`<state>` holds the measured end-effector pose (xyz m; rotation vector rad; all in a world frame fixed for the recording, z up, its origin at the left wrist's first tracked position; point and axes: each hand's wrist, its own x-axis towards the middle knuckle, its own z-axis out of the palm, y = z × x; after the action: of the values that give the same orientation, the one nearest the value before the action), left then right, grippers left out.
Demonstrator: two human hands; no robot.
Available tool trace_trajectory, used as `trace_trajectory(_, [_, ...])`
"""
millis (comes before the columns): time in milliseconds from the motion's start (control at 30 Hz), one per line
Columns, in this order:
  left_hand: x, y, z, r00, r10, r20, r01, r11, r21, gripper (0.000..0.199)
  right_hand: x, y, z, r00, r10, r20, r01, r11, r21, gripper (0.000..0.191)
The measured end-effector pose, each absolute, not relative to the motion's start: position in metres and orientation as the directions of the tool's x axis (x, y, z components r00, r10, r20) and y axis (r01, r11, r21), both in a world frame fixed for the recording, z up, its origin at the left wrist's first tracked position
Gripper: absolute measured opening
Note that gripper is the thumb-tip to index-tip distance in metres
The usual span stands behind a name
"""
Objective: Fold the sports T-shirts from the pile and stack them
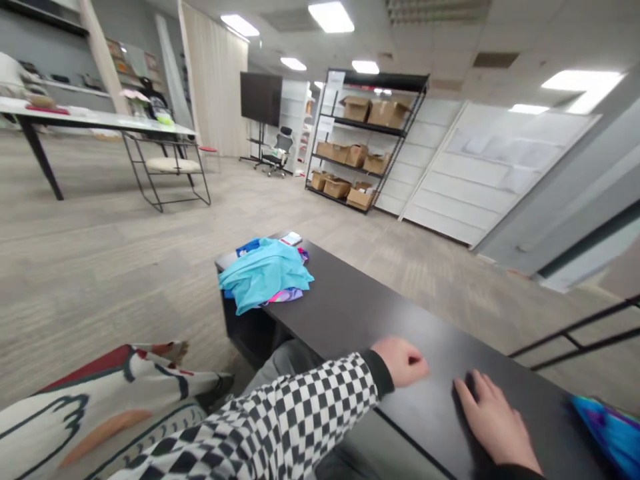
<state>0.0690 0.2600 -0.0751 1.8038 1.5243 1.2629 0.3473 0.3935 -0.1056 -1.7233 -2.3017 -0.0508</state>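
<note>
Nearest, find the right hand (495, 423) open, palm down, with fingers spread on the dark table (350, 300). Just to its right, at the edge of view, see a bright blue and purple fabric (613, 433), cut off by the frame. Probably soft and light, perhaps a little slippery from its sheen; best pinched at the near corner, with a second hold farther along to limit sliding.

Next, see the left hand (400, 360) curled loosely over the table, with nothing visible in its grip and no cloth within touch.

Farther along, at the far end of the table, see a turquoise cloth (267, 270) heaped over a patterned lilac fabric (290, 295), with a small white item (291, 238) just behind. Looks thin, limp and light, not fragile. Likely to sag and fold if lifted from the middle; better taken by two separated edges, top layer only, to avoid dragging the lilac beneath.

Beyond, across the floor, see a chair (173, 165) and a shelving unit (356, 121) with cardboard boxes (387, 113).
</note>
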Motion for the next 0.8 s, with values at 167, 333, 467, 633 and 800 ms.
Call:
trace_trajectory(167, [0.029, 0.205, -0.087, -0.069, 0.897, 0.436, 0.603, -0.311, 0.734, 0.040, 0.349, 0.393, -0.121, -0.257, 0.949, 0.184, 0.927, 0.296, -0.229, 0.085])
trace_trajectory(333, [-0.077, 0.168, -0.039, -0.046, 0.814, 0.579, 0.853, -0.270, 0.446, 0.032, 0.350, 0.393, -0.118, -0.257, 0.950, 0.180, 0.933, 0.292, -0.211, 0.088])
trace_trajectory(467, [-0.188, 0.143, 0.007, -0.516, 0.619, 0.592, 0.855, 0.333, 0.397, 0.033, 0.343, 0.383, -0.110, -0.256, 0.956, 0.146, 0.945, 0.279, -0.170, 0.092])
trace_trajectory(633, [-0.251, 0.116, -0.035, -0.725, 0.645, 0.242, 0.687, 0.698, 0.200, 0.094, 0.340, 0.376, -0.105, -0.240, 0.961, 0.140, 0.951, 0.262, -0.166, 0.089])
trace_trajectory(800, [-0.252, 0.112, -0.068, -0.689, 0.669, 0.278, 0.722, 0.669, 0.179, 0.086, 0.337, 0.375, -0.104, -0.238, 0.962, 0.133, 0.949, 0.259, -0.177, 0.083])
